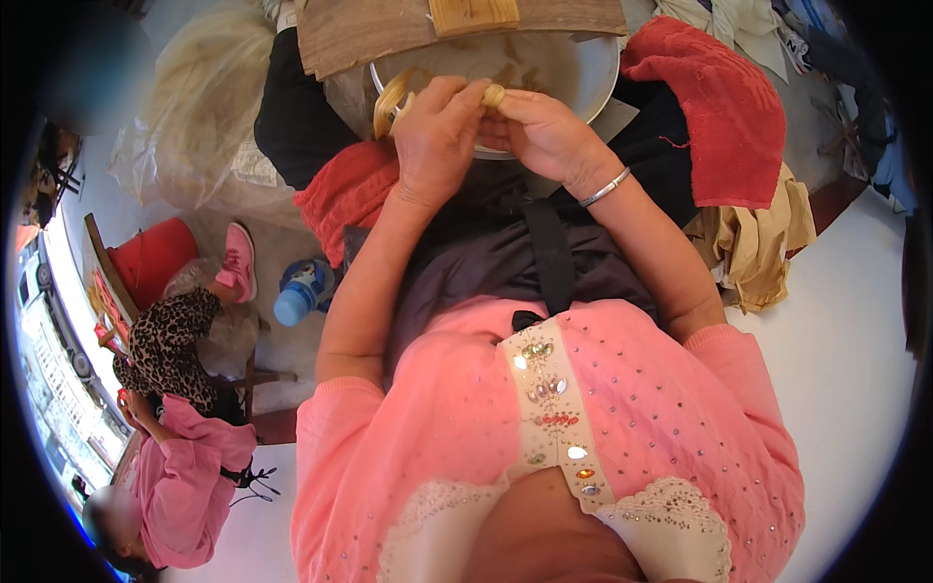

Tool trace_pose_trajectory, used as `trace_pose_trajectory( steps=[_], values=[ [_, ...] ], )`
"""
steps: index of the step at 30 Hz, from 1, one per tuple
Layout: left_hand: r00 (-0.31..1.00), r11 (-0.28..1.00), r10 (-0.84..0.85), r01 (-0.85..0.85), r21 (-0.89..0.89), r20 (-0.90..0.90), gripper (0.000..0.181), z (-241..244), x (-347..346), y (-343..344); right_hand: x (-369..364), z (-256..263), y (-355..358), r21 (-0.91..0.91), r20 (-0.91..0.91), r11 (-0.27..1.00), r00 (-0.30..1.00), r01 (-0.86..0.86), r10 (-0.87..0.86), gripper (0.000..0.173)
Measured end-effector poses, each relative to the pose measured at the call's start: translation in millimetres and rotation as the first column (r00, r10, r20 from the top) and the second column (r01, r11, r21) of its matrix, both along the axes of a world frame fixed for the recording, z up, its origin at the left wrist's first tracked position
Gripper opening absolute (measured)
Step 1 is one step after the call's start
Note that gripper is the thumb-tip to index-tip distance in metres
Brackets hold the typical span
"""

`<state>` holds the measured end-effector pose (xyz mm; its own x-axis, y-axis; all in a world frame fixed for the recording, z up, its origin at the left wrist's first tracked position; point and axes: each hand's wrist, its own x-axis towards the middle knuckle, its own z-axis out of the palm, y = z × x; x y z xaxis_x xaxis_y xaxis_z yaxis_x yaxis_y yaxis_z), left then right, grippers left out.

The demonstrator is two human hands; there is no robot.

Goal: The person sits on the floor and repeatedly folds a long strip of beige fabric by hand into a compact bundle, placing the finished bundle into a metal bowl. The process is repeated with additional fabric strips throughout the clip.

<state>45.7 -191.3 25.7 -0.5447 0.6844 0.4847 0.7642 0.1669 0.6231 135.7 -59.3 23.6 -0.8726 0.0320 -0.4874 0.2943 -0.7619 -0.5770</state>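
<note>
Above a metal basin point(609, 80), both hands meet at a small wound knot of pale golden fibre point(493, 95) that looks like hair. My left hand point(437, 135) grips the bundle, and a loose golden strand point(392, 98) hangs out past its far side. Fingers of my right hand point(545, 135) pinch the knot from the right; a silver bangle point(606, 187) circles that wrist. Darker wisps of fibre point(536, 76) lie in the basin. Whether the strand and the knot are one piece is hidden by the left hand.
A wooden board point(364, 40) bearing a wooden block point(474, 16) spans the basin's far side. Red towels point(718, 109) drape both knees. At left are a plastic bag point(211, 95), a blue bottle point(295, 299), a red bucket point(154, 255) and a seated person point(182, 474).
</note>
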Motion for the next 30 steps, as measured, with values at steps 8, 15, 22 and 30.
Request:
trace_pose_trajectory(
  steps=[8, 15, 22, 30],
  values=[
    [0.847, 0.996, -0.022, 0.063, -0.060, 0.531, 0.025, 22, 8, 16, -4, 5, 5, 0.836, -0.255, 0.495, 0.967, 0.235, -0.029, 0.012],
    [0.315, 0.994, -0.022, -0.097, 0.055, 0.949, 0.026, 8, 5, 34, -11, 29, 7, 0.895, -0.444, 0.034, 0.896, 0.444, -0.026, 0.008],
    [0.671, 0.999, -0.034, 0.022, 0.026, 0.741, 0.016, 21, 27, -1, -20, 25, 25, 0.702, -0.430, 0.524, 0.873, 0.483, -0.230, 0.016],
    [0.986, 0.964, -0.011, -0.033, -0.262, -0.164, 0.006, 38, 4, -4, 1, 56, 35, 0.977, 0.008, 0.205, 0.976, -0.053, 0.218, 0.022]
  ],
)
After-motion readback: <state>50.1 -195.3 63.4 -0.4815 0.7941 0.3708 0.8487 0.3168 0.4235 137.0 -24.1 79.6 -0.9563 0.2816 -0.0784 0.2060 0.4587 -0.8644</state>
